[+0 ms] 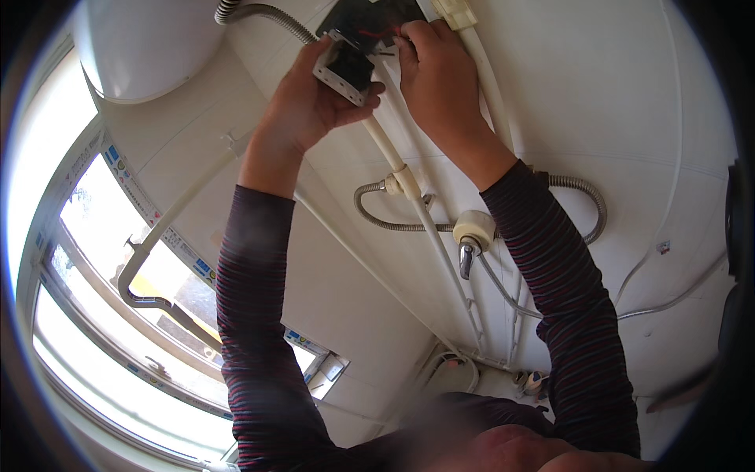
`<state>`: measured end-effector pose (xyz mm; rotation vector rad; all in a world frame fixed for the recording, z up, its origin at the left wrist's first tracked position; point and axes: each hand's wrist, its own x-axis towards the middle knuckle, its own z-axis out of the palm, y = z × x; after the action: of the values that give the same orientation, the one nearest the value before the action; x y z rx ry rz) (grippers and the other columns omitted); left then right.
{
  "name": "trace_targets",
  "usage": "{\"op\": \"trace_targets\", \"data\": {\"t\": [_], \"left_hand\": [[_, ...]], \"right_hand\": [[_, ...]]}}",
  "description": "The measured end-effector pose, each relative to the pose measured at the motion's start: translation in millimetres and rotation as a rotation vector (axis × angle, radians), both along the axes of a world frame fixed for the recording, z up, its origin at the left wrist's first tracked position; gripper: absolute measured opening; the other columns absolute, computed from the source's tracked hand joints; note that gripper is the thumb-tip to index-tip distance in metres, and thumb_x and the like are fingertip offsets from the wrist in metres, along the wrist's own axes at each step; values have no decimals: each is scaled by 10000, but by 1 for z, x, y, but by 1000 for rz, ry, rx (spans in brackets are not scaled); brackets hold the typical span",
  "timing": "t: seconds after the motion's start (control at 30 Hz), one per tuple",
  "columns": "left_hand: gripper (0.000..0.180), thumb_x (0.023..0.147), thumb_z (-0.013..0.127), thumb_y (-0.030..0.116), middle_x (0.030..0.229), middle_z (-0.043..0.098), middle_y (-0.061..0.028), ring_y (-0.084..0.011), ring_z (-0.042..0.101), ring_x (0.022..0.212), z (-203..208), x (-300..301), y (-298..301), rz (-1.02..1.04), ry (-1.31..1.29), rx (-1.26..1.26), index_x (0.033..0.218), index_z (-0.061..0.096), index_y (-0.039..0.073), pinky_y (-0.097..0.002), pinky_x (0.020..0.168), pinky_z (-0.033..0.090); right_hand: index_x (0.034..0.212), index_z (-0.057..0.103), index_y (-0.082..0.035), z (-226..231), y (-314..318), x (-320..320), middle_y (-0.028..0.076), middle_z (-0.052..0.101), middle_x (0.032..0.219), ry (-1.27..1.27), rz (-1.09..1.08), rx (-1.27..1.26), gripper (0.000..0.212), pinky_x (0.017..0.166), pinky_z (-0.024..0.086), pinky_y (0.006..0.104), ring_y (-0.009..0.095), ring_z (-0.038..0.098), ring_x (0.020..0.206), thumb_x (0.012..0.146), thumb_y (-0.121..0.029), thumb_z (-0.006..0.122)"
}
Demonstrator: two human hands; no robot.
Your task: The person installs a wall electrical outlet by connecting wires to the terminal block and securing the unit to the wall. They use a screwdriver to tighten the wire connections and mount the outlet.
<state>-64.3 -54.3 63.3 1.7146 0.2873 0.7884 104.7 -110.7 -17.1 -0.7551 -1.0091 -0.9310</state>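
Observation:
My left hand (307, 98) is raised and wrapped round a small box-shaped electrical part (346, 69), which has a black body and a pale edge plate dotted with holes. Close beside it at the top, my right hand (440, 67) is closed in a pinch. A thin red wire (381, 33) runs to its fingertips across a dark, open housing (370, 17) on the wall. The housing's upper part is cut off by the picture's edge, and the fingertips partly hide the wire's end.
A white rounded tank (145, 47) hangs at upper left above a bright window (118, 212). Pale pipes (425, 212) run down the tiled wall. A mixer tap (472, 236) with braided metal hoses (582, 189) sits below my right forearm. A flexible metal conduit (275, 14) reaches the housing.

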Motion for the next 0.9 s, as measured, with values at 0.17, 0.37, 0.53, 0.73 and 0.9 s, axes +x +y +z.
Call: {"op": "trace_targets", "data": {"t": [0.17,0.37,0.53,0.73,0.9], "left_hand": [[581,1059,447,494,1058,729,-219,-362,757,944,-12,-1,7,-62,28,-3,1334,543,-8,-466,808,657],[600,1060,424,522,1067,723,-235,-358,758,927,-42,0,7,-36,-29,-19,1344,535,6,-460,808,654],[617,1061,390,552,1100,711,-239,-348,749,926,-77,13,0,-110,-152,-73,1348,510,20,-454,827,634],[619,1067,345,562,1101,711,-237,-327,740,927,-103,30,-13,-81,-208,-92,1342,501,30,-443,830,608],[612,1068,348,559,1082,719,-219,-313,743,915,-125,44,-20,-96,-279,-90,1315,515,25,-423,795,616]], "right_hand": [[984,628,-23,5,2,1,178,665,891,-16,14,14,59,697,536,483,407,664,793,963,-75,642],[997,653,-12,16,-9,-4,172,686,926,55,52,-185,86,715,541,447,387,680,842,929,-53,686],[931,669,10,26,-25,2,200,702,808,5,-17,-312,120,701,546,465,385,700,786,921,-103,632],[808,697,8,42,-61,0,232,715,848,-79,-248,-599,122,785,559,503,410,711,851,857,-82,631],[946,712,1,50,-57,-3,185,717,848,-165,-340,-721,101,742,561,451,360,710,818,903,-69,653]]}}
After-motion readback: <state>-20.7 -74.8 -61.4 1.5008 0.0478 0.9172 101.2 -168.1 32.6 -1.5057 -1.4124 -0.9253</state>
